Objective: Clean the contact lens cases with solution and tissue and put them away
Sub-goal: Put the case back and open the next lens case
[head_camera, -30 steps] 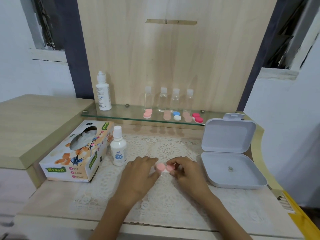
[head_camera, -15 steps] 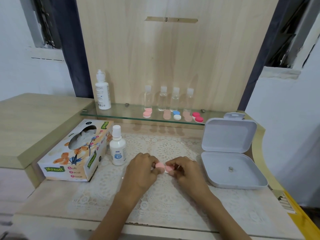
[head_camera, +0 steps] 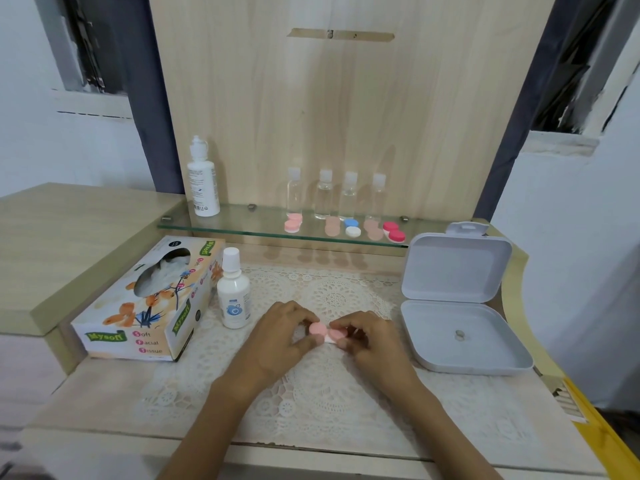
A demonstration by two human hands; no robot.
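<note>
Left hand [head_camera: 280, 337] + right hand [head_camera: 372, 341] pinching pink lens case [head_camera: 327, 332] over lace mat [head_camera: 332, 403].
Tissue box [head_camera: 145, 303] hugs the left edge, solution bottle [head_camera: 233, 292] just beside it, near the left hand's knuckles. Each hand's fingertips grip one cap; case-to-mat contact: can't tell. A strip of mat shows between the right hand and the open white box [head_camera: 460, 355]. Forearms cross the table's front edge.
</note>
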